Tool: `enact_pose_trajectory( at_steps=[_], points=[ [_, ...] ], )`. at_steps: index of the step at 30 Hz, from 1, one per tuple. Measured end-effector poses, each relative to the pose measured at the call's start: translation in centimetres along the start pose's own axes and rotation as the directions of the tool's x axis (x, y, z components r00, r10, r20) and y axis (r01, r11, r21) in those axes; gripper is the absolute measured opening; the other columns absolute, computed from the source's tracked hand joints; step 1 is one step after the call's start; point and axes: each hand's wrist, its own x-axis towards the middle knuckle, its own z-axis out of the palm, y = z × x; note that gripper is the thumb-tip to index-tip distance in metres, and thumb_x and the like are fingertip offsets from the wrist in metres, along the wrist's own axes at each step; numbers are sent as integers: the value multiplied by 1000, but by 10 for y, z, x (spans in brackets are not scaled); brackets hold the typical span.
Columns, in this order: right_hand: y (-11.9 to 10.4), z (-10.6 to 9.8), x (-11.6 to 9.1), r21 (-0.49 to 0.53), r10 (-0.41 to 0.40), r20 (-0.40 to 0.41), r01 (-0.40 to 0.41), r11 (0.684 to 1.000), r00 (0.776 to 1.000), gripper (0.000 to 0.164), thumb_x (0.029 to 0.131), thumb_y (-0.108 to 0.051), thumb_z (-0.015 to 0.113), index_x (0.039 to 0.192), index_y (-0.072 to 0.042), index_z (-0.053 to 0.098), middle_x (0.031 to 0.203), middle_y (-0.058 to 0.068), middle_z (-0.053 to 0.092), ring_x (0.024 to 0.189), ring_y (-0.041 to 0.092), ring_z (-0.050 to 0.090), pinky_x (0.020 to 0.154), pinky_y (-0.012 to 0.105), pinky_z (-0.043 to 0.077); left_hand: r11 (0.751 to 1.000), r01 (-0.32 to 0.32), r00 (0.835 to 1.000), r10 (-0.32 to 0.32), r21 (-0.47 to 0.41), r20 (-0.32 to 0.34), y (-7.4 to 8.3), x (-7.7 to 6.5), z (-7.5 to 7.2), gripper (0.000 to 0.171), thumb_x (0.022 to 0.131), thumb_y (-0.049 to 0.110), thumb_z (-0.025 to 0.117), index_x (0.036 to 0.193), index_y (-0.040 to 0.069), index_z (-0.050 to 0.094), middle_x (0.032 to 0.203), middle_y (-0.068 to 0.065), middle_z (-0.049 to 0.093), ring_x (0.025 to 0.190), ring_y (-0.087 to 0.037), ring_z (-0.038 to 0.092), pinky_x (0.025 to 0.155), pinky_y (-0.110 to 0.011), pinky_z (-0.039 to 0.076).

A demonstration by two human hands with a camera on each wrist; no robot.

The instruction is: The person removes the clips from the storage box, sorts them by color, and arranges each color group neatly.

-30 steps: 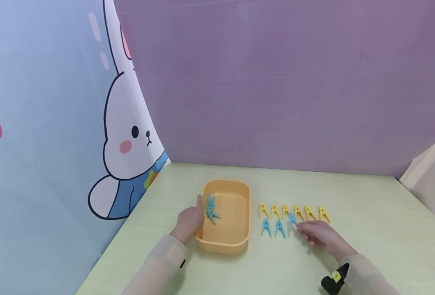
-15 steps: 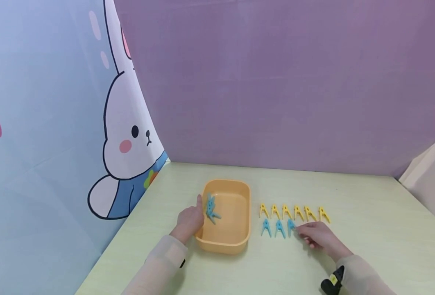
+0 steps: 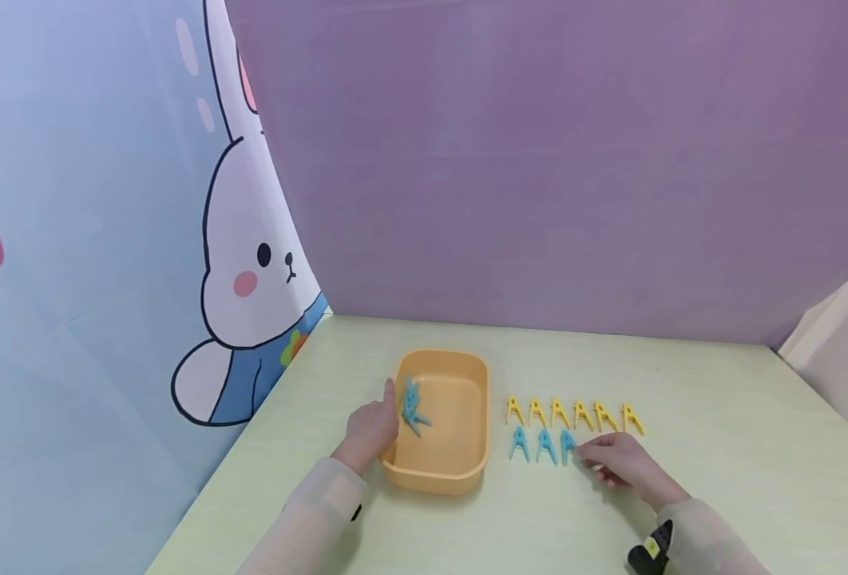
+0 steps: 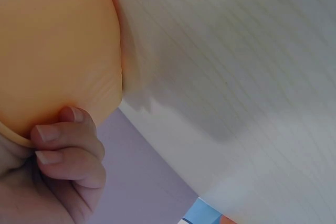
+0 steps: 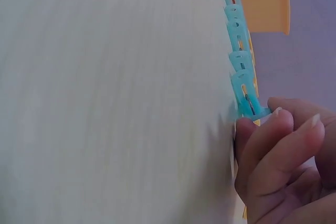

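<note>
A yellow-orange plastic basin (image 3: 434, 483) stands on the table, with several blue clothespins (image 3: 411, 407) piled inside at its left. My left hand (image 3: 372, 431) grips the basin's left rim; in the left wrist view its curled fingers (image 4: 73, 166) press the outer wall. On the right, my right hand (image 3: 621, 459) pinches one leg of a blue clothespin (image 3: 567, 446). That clothespin is the rightmost of a blue row, beside two others, a blue clothespin (image 3: 546, 446) and a blue clothespin (image 3: 520, 443). In the right wrist view the pinched blue clothespin (image 5: 244, 93) stands at the fingertips.
Several yellow clothespins (image 3: 557, 412) form a row just behind the blue ones. A purple backdrop (image 3: 539, 200) rises at the table's (image 3: 719, 447) far edge. To the left hangs a blue sheet with a rabbit print (image 3: 262, 295).
My right hand has brought the third blue clothespin down and toward me, from in front of the yellow row into line with the blue row. The left hand has kept its place on the basin.
</note>
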Motion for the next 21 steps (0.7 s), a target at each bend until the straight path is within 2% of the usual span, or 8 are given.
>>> enact_pose_trajectory(
  at_steps=[10,21],
  points=[
    [-2,1,-1,-6,13,-16,-13,1000,1000,22,85,-18,63,94,3,66,68,5,57,48,10,47,46,21,40,1000,10,1000,-10,-5,8,0,1,0,60,91,5,47,144,-1,20,54,-4,45,46,-14,40,44,-27,36],
    [-1,-2,-2,-6,13,5,-13,1000,1000,26,87,-18,61,99,5,64,75,6,58,53,12,50,51,25,44,1000,7,1000,-7,-7,9,0,1,0,60,91,5,47,144,-1,20,54,-4,46,48,-16,43,45,-29,38]
  ],
)
